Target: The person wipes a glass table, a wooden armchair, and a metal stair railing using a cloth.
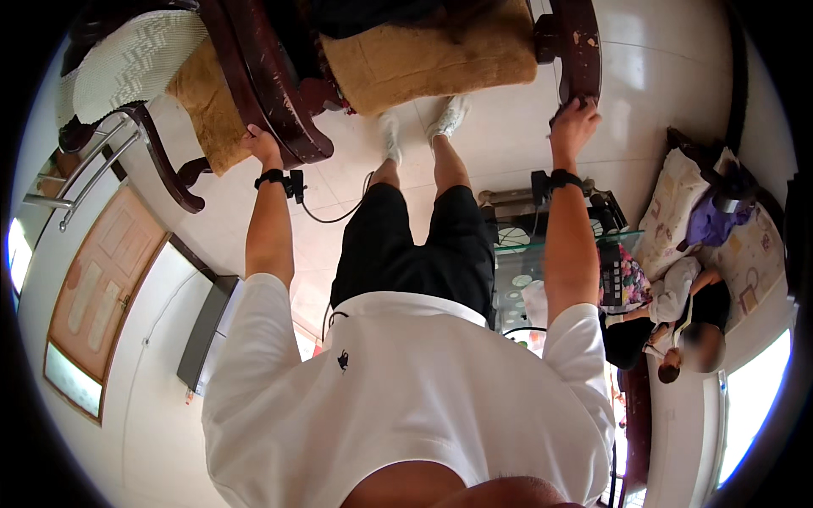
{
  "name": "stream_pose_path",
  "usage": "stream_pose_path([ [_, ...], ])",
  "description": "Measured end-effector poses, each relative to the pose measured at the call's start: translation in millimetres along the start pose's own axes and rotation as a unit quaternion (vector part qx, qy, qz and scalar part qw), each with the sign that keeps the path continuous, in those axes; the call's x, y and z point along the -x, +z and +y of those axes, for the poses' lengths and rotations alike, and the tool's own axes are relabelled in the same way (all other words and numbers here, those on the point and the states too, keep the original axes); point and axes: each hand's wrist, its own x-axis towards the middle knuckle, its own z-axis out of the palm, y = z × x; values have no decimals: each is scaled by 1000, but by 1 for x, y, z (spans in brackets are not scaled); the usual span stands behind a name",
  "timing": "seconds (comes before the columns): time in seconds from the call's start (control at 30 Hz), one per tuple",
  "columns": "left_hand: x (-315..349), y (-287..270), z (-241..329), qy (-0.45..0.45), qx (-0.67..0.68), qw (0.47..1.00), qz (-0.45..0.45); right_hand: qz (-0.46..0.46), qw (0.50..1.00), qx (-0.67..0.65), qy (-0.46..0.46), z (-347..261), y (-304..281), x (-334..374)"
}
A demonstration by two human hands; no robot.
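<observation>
A dark red-brown wooden armchair with worn, chipped varnish stands in front of me, a brown plush cushion [432,63] on its seat. My right hand [576,129] is closed around the front end of its right armrest [579,59]. On the other side, my left hand [266,148] is closed at the outer edge of the left armrest [284,102]; its fingertips are partly hidden. Each wrist wears a black strap with a small device, and a cable hangs from the left one. Dark cloth [373,15] lies at the back of the seat.
To the left is another wooden chair with a brown cushion [212,110] and a pale woven cover [140,63]. A glass-topped table [517,267] is behind me on the right. Two people sit near a patterned sofa [749,254]. A wooden door [102,288] is at the left.
</observation>
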Motion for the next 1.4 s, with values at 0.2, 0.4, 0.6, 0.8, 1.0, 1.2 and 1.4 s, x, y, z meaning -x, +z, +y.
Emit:
stream_pose_path([
  [0.2,-53,-3,-59,17,192,974,-123,-297,952,71,20,57,-6,81],
  [0.4,-5,7,-7,195,129,972,16,-295,951,-87,-40,-69,5,160],
  [0.6,6,4,-1,168,114,979,30,-246,913,-195,-260,-285,25,241],
  [0.8,14,-1,5,152,143,978,-20,-163,889,-134,-406,-392,77,262],
  [1.0,18,-1,2,140,142,979,-36,-118,879,-42,-460,-418,106,218],
  [1.2,21,-6,3,104,109,987,-56,-148,855,-67,-493,-468,148,141],
  [1.4,22,-6,-4,121,130,983,-45,-135,837,-92,-522,-531,183,76],
])
